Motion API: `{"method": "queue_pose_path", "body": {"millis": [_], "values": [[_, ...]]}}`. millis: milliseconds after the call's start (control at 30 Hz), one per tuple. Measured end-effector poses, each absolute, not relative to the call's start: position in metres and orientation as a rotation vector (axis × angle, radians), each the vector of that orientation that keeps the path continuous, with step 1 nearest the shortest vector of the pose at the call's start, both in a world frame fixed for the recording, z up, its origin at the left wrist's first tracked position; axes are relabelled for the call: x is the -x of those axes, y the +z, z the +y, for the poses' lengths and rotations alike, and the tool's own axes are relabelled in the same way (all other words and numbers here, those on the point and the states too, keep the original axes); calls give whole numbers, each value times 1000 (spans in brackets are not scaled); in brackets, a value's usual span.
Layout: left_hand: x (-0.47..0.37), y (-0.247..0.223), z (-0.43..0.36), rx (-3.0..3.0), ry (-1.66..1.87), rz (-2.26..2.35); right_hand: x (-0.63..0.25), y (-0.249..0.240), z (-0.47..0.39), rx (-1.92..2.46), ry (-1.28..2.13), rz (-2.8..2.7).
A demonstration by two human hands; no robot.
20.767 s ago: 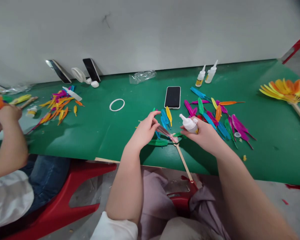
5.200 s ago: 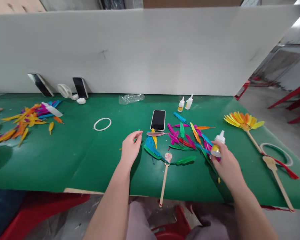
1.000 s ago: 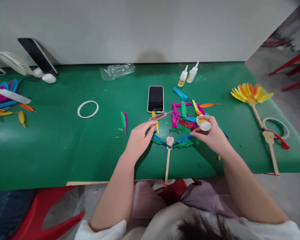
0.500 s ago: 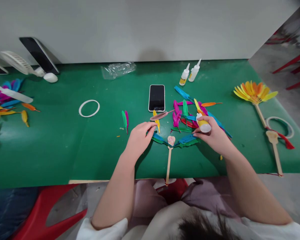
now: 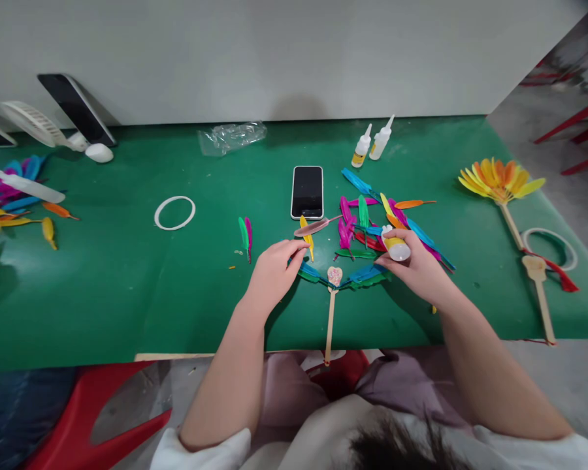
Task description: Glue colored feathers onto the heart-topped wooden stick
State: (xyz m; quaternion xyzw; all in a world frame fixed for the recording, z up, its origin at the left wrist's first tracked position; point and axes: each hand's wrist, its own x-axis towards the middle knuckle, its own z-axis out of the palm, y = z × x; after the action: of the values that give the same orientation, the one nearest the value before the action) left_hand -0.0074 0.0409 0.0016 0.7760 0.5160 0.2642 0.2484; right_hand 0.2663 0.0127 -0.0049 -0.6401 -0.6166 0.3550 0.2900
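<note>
A wooden fan handle [image 5: 330,323] with a heart-shaped head lies in front of me, its lower end over the table edge. Blue and green feathers spread from the head to both sides. My left hand [image 5: 277,269] is closed, with thumb and fingers at the tip of the left blue feather [image 5: 310,271]. My right hand [image 5: 419,264] grips a small glue bottle [image 5: 396,247], its nozzle pointing away from me. That hand's thumb touches the tip of the right blue feather [image 5: 367,272].
Loose coloured feathers [image 5: 345,232] lie beyond my right hand, near a phone [image 5: 307,192]. Two more glue bottles [image 5: 361,147] stand behind. A yellow-orange feather fan [image 5: 512,225] lies at right, a white ring [image 5: 157,212] at left. A plastic bag [image 5: 232,137] lies by the wall.
My right hand and the glue bottle have shifted slightly left, toward the fan head. My left hand has hardly moved.
</note>
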Motion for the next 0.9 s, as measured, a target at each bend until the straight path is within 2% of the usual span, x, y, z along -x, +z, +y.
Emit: {"method": "queue_pose_path", "body": {"millis": [467,667,900], "values": [[12,4,41,-2096,741,1437,-271,-4,18,1563,1118,-1348],[13,2,43,-2101,744,1446,-272,-2,17,1595,1083,-1355],[34,3,49,-1999,837,1687,-270,-6,17,1573,1111,-1413]]}}
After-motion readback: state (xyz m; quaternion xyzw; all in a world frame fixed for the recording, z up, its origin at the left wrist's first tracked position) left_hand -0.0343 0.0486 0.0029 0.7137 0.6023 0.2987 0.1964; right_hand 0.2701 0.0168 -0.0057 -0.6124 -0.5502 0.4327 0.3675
